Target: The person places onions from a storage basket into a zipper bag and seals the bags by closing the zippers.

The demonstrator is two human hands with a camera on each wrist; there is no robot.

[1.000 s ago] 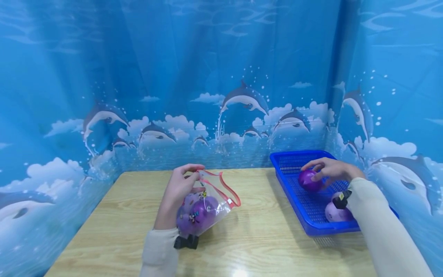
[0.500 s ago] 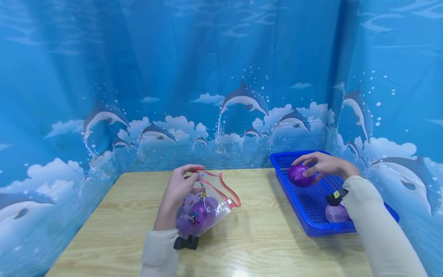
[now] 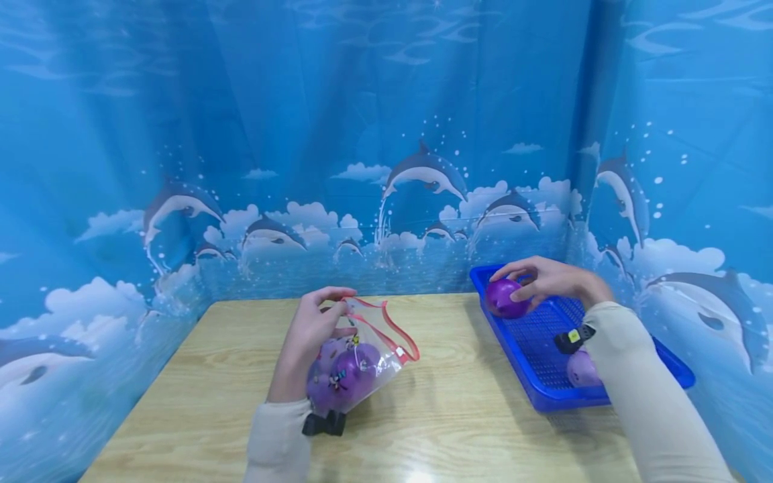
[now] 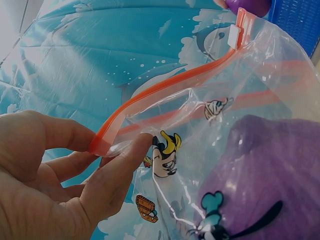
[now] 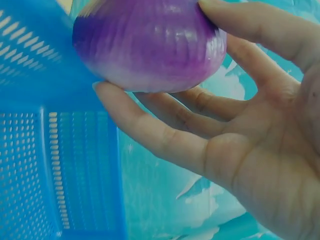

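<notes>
Head view: left hand (image 3: 314, 323) pinches the clear bag (image 3: 365, 363) and right hand (image 3: 548, 278), half curled, grips an onion (image 3: 504, 300) near the basket (image 3: 561, 400).

1. The right sleeve (image 3: 649, 396) hides part of the pale purple thing (image 3: 581, 370).
2. The top of the held onion (image 5: 150, 47) is cut off (right wrist view).
3. The bag (image 4: 192, 142) runs off the left wrist view's lower edge.

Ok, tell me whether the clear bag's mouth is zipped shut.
No, in the head view the clear bag's red edges stand apart, leaving its mouth open beside the left hand.
</notes>
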